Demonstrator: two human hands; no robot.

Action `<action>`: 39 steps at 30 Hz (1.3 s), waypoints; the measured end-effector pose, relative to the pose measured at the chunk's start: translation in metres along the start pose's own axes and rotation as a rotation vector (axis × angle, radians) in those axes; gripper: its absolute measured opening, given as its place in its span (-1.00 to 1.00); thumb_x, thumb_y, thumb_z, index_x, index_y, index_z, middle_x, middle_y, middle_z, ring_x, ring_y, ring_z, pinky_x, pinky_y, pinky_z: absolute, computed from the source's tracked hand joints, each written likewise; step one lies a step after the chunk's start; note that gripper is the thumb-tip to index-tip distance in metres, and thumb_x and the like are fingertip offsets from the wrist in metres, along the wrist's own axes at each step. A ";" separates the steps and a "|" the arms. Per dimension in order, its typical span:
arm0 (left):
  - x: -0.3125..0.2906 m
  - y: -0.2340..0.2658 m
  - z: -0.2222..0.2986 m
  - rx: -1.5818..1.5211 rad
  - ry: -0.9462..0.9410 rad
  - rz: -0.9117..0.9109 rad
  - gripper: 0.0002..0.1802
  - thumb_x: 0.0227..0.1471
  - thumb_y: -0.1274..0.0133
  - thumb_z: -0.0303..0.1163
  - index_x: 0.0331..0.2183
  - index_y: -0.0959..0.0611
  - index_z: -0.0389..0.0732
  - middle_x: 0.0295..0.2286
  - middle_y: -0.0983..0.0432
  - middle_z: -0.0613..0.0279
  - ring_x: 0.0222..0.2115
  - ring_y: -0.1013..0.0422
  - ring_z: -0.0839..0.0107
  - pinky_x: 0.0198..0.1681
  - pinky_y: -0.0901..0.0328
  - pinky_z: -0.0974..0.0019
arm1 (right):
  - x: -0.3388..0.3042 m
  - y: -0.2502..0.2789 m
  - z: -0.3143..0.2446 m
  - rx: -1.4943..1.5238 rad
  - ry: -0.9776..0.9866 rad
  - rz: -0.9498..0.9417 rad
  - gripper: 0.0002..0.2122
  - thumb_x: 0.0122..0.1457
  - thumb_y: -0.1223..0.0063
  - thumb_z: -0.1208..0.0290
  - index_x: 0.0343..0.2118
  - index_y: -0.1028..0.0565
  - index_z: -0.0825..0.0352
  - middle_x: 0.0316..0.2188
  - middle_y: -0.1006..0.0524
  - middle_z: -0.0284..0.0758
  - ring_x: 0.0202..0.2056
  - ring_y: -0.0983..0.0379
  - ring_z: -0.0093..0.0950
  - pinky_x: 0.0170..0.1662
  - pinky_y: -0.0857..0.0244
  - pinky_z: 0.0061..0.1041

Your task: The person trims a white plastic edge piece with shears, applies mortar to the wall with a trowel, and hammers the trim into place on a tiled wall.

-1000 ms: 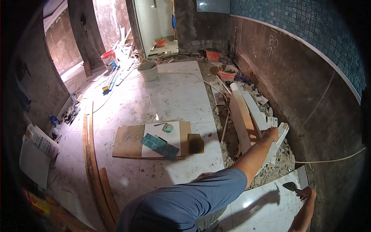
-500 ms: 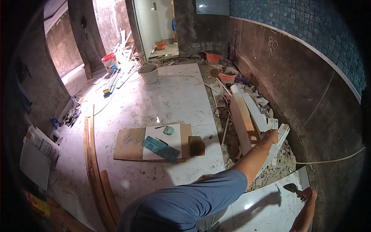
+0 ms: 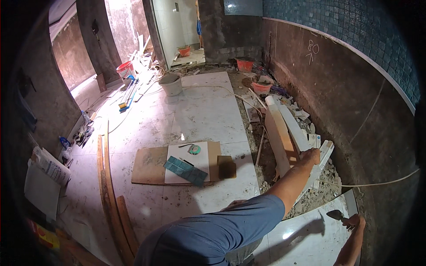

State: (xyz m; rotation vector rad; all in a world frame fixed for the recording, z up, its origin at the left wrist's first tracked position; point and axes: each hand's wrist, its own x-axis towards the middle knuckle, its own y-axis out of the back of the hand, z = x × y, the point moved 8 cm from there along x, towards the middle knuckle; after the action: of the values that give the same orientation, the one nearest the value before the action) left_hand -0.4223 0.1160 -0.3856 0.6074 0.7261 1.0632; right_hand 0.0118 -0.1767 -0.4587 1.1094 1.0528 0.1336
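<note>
My left arm in a blue sleeve reaches across to the right. My left hand [image 3: 310, 156] is closed beside a ridged white strip [image 3: 326, 153] that lies over the rubble; its fingertips are hidden, so what it grips cannot be made out. Lower right, close to the wall, my right hand [image 3: 356, 221] is wrapped round the handle of a small pointed trowel [image 3: 334, 215]. The trowel's dark blade points left, above a white floor tile [image 3: 310, 230]. Left of my left hand, a long white and tan board [image 3: 277, 128] leans along the debris.
Cardboard [image 3: 148, 166] on the tiled floor carries a teal mosaic sheet [image 3: 185, 170] and a tape measure [image 3: 194, 150]. Wooden strips [image 3: 104, 186] lie to the left. A white bucket [image 3: 171, 84] and red tubs [image 3: 244, 65] stand farther off. A hose [image 3: 377, 184] crosses to the right wall.
</note>
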 end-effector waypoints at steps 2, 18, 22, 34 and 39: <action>0.017 0.001 -0.016 0.002 -0.028 0.093 -0.54 -0.01 -0.18 -0.55 0.00 -0.68 -0.23 0.02 -0.59 -0.06 0.07 -0.51 0.00 0.04 -0.43 -0.14 | 0.008 -0.006 -0.022 0.007 0.085 -0.013 -0.67 0.01 -0.41 0.15 -0.46 -0.71 0.40 -0.52 -0.69 -0.24 -0.55 -0.63 -0.42 -0.46 -0.52 -0.31; -0.328 0.061 -0.023 0.211 -0.810 -0.513 -0.48 0.13 -0.13 -0.03 -0.03 -0.59 -0.22 -0.13 -0.43 0.05 0.01 -0.36 0.17 0.24 -0.01 -0.19 | 0.083 -0.045 -0.005 0.080 0.168 -0.087 -0.60 -0.06 -0.43 0.06 -0.38 -0.64 0.36 -0.46 -0.66 -0.16 -0.47 -0.65 -0.31 -0.48 -0.49 -0.25; -0.314 0.100 -0.008 0.187 -0.576 -0.285 -0.44 0.13 -0.14 0.00 0.00 -0.57 -0.20 -0.17 -0.43 0.09 -0.03 -0.37 0.18 0.24 -0.03 -0.06 | 0.083 -0.073 0.027 -0.218 0.385 0.089 -0.62 -0.04 -0.40 0.07 -0.42 -0.64 0.36 -0.48 -0.66 -0.12 -0.51 -0.64 -0.27 -0.48 -0.49 -0.24; -0.500 0.209 -0.079 0.107 0.476 -0.219 -0.21 0.11 -0.07 -0.06 0.29 -0.26 -0.16 0.06 -0.43 -0.14 0.00 -0.43 -0.09 0.12 -0.29 -0.20 | -0.388 -0.084 -0.241 -0.054 0.805 -0.117 -0.57 0.12 -0.20 -0.09 -0.59 -0.61 0.23 -0.63 -0.59 -0.23 -0.58 -0.57 -0.18 -0.44 -0.43 -0.09; -0.548 0.273 -0.092 -0.002 0.487 -0.207 0.01 -0.12 -0.28 -0.04 0.27 -0.26 -0.27 -0.23 -0.62 -0.25 -0.23 -0.58 -0.14 -0.16 -0.44 -0.13 | -0.501 0.088 -0.279 -0.067 0.734 -0.162 -0.47 -0.05 -0.33 -0.12 -0.48 -0.64 0.41 -0.56 -0.63 -0.16 -0.47 -0.61 -0.28 -0.29 -0.49 -0.25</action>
State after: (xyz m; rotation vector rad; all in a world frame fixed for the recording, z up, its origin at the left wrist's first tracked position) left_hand -0.8104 -0.2810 -0.1115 0.2601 1.1842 1.0266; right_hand -0.4316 -0.2313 -0.0888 0.9197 1.7707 0.4669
